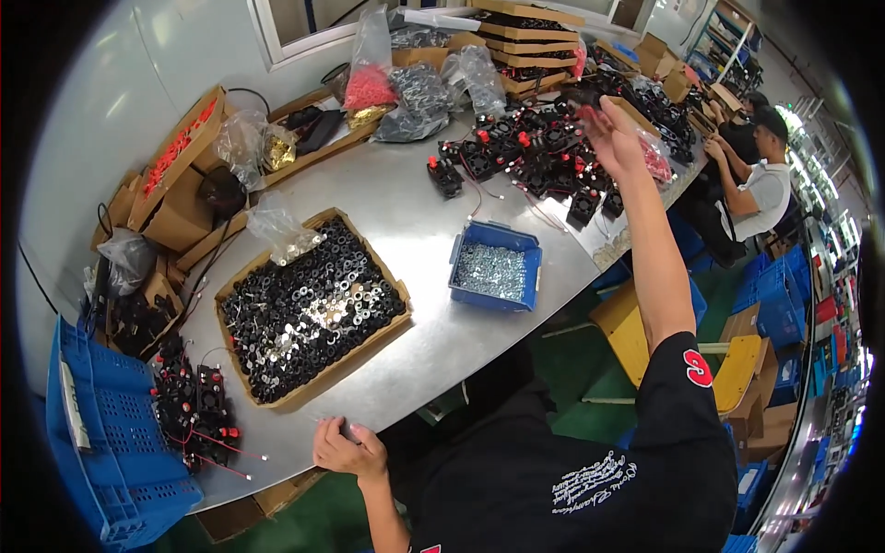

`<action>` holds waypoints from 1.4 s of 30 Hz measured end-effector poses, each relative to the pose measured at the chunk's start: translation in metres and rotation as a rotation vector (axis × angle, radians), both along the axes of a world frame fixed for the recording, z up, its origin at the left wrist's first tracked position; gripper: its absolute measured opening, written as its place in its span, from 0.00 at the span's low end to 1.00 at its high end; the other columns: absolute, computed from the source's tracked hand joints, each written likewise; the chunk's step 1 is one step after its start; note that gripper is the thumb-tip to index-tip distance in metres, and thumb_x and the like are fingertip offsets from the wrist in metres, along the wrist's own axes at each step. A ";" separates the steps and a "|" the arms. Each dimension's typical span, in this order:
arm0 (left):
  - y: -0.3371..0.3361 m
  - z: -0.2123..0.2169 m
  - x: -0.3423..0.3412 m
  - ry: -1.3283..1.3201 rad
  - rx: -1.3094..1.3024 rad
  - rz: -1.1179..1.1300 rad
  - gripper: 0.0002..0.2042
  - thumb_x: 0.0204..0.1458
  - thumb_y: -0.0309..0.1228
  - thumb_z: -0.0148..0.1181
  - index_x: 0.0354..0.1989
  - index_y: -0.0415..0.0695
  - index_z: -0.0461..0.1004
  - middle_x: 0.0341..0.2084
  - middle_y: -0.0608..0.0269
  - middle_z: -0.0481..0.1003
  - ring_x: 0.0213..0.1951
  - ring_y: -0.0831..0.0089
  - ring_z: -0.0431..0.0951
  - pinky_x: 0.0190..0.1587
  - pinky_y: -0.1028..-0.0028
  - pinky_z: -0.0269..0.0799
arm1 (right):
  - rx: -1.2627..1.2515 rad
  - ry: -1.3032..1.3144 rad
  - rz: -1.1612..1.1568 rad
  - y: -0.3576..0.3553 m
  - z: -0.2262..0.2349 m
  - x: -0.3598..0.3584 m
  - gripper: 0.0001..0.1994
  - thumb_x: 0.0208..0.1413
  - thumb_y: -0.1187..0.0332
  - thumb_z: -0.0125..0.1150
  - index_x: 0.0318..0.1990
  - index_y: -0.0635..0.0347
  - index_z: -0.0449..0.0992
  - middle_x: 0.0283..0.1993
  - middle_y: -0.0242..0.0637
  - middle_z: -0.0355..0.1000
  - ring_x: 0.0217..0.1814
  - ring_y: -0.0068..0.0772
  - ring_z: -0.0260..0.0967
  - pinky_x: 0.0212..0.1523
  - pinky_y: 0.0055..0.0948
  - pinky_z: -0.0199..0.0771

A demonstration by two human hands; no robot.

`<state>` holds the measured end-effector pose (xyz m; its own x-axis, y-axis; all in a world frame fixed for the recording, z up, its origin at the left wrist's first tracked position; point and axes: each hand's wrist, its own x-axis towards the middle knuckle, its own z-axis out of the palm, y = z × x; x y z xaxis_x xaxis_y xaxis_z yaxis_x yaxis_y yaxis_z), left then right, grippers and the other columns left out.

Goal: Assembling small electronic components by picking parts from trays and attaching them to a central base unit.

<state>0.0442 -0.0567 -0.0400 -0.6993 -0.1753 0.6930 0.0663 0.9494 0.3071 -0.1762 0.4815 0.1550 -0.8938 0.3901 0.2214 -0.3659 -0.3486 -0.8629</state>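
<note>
My right hand [613,140] stretches far across the table, its fingers apart, over a pile of black fan units [553,147] with red knobs and thin wires. A blurred dark piece with red on it [583,100] shows by the fingertips; whether they touch it is unclear. By the table's front edge, my left hand [348,449] is loosely curled, and what lies inside the fingers, if anything, is hidden. Beyond it lies a shallow cardboard tray [378,343] of black rings and shiny washers. A blue bin [495,300] holding small silvery parts sits in the middle.
More black units [210,405] with wires lie at the left, beside a blue crate [115,415]. Bagged parts [415,106] and stacked cardboard trays [525,46] line the back. A yellow stool [619,336] stands below the right arm. Another person [761,189] sits farther right.
</note>
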 end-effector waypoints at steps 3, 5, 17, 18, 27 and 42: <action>0.004 0.016 0.005 -0.059 0.019 0.005 0.11 0.48 0.32 0.54 0.38 0.42 0.72 0.39 0.55 0.73 0.45 0.57 0.71 0.51 0.61 0.58 | 0.473 0.075 -0.067 -0.071 0.012 0.024 0.19 0.54 0.70 0.62 0.54 0.60 0.69 0.50 0.31 0.71 0.52 0.23 0.67 0.53 0.28 0.70; 0.008 0.032 0.002 -0.112 0.126 -0.072 0.10 0.45 0.26 0.58 0.38 0.39 0.71 0.36 0.53 0.71 0.41 0.55 0.71 0.46 0.61 0.63 | 0.634 -0.004 -0.049 -0.126 0.010 0.052 0.25 0.46 0.79 0.65 0.55 0.61 0.68 0.51 0.34 0.69 0.53 0.27 0.68 0.54 0.28 0.70; 0.067 0.125 -0.036 -0.458 1.207 -0.698 0.26 0.56 0.31 0.56 0.61 0.34 0.57 0.46 0.53 0.68 0.41 0.71 0.72 0.46 0.71 0.70 | 0.721 0.012 0.488 -0.303 -0.089 0.148 0.27 0.42 0.81 0.70 0.53 0.64 0.69 0.48 0.38 0.69 0.47 0.26 0.73 0.46 0.26 0.76; 0.068 0.126 -0.039 -0.521 1.314 -0.656 0.25 0.58 0.33 0.55 0.61 0.33 0.58 0.45 0.53 0.69 0.42 0.72 0.72 0.46 0.72 0.70 | 0.652 0.069 0.371 -0.312 -0.099 0.152 0.25 0.42 0.77 0.71 0.51 0.60 0.72 0.43 0.37 0.73 0.37 0.26 0.73 0.36 0.24 0.76; 0.043 0.096 -0.032 -0.840 1.258 -0.644 0.28 0.55 0.36 0.62 0.59 0.34 0.60 0.47 0.53 0.71 0.48 0.70 0.73 0.48 0.70 0.71 | 0.746 -0.065 0.456 -0.327 -0.127 0.191 0.25 0.44 0.79 0.69 0.53 0.61 0.71 0.44 0.39 0.74 0.39 0.26 0.75 0.35 0.24 0.76; 0.047 0.104 -0.008 -0.822 1.116 -0.396 0.20 0.57 0.29 0.59 0.52 0.33 0.60 0.39 0.52 0.73 0.38 0.73 0.75 0.44 0.72 0.71 | 0.123 -0.346 0.566 -0.337 -0.121 0.206 0.28 0.50 0.81 0.59 0.60 0.67 0.60 0.52 0.39 0.68 0.51 0.25 0.67 0.50 0.24 0.69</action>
